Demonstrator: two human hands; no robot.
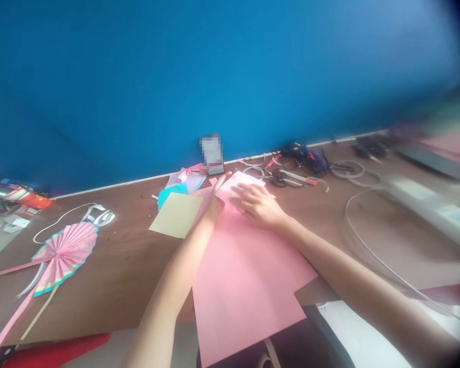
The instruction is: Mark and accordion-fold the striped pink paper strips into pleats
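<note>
A large pink paper sheet (245, 276) lies on the brown table, its front part reaching past the near edge toward me. At its far end, a lighter pink piece (241, 180) lies under or beside my hands; whether it is a fold or a separate sheet I cannot tell. My left hand (219, 190) rests edge-on along the left side of this piece, one finger stretched out and the others mostly hidden. With fingers spread and slightly blurred, my right hand (257, 203) lies flat on the pink paper. A pale yellow sheet (177, 214) and a turquoise sheet (170, 194) lie left of them.
A pink pleated paper fan (67, 253) with paper strips lies on the left. A phone-like device (212, 153) leans against the blue wall (230, 76). Cables (354, 171), a dark blue tool (308, 157) and a white power strip (437, 207) occupy the right side.
</note>
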